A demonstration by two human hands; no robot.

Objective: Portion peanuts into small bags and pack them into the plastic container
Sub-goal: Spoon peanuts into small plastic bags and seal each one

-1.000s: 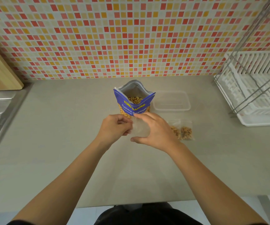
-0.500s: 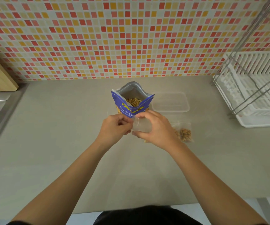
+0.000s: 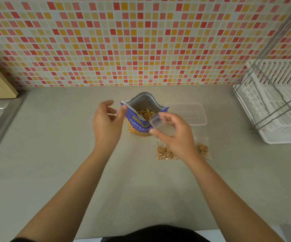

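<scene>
Head camera looks down on a grey countertop. The clear plastic container lies just right of the standing peanut pouch. The left hand hovers beside the pouch rim, fingers spread, thumb near a spoon; I cannot tell if they touch. The right hand pinches a small empty bag, mouth open, above two filled bags. A bump could topple the pouch, or the limp bag could fold and scatter peanuts. Readable: "TON…", "Salted Pea…".
</scene>
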